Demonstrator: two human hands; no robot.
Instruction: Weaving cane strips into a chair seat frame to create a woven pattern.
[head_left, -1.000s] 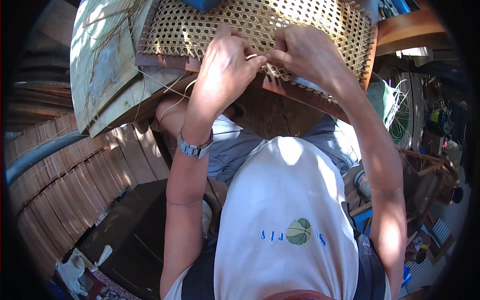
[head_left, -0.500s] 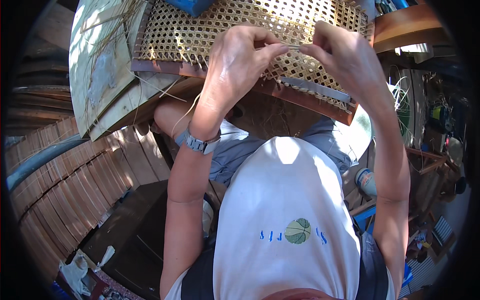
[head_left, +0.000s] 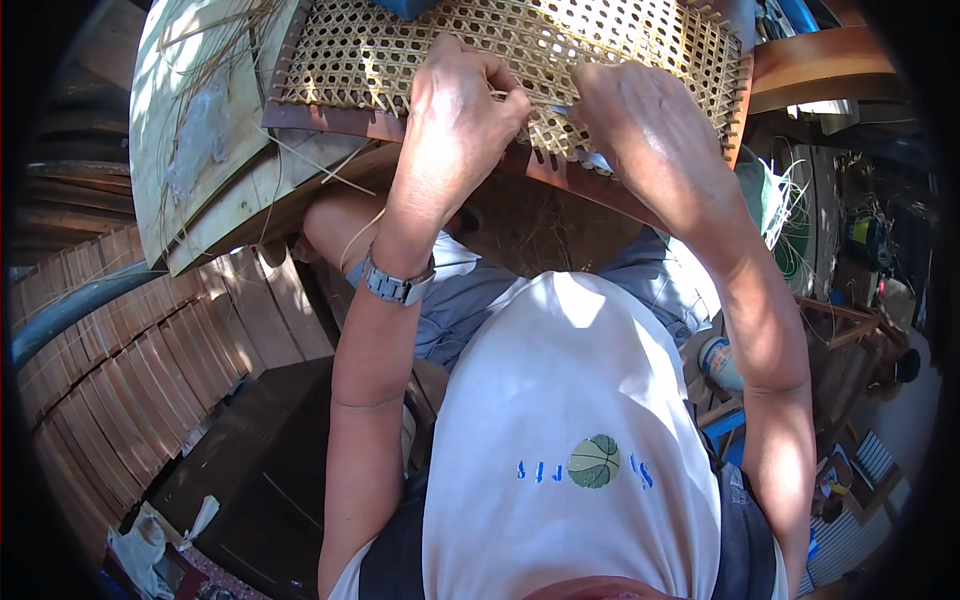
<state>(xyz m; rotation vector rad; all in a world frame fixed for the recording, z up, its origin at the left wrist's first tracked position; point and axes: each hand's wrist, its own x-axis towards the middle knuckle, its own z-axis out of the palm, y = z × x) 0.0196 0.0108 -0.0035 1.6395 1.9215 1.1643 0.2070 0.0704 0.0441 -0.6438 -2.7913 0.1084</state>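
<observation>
A woven cane panel in a brown wooden frame lies before me. My left hand is over its near edge, thumb and forefinger pinched on a thin cane strand. Just to its right, my right hand is low over the weave with curled fingers. A small bluish sliver shows by those fingertips, but what they hold is hidden. Part of a flat metal strip peeps out beneath the right hand, by the frame's near rail. A loose cane strand hangs beside my left wrist.
On the left, a pale wooden board bears loose cane strands and crumpled clear plastic. A blue object sits on the panel's far side. A curved wooden piece is at the right. Stacked wooden slats line the lower left.
Both hands were pinched close together on a strand above the weave. Now they are apart and nearer the panel: the left moved slightly left, the right came down over the metal strip.
</observation>
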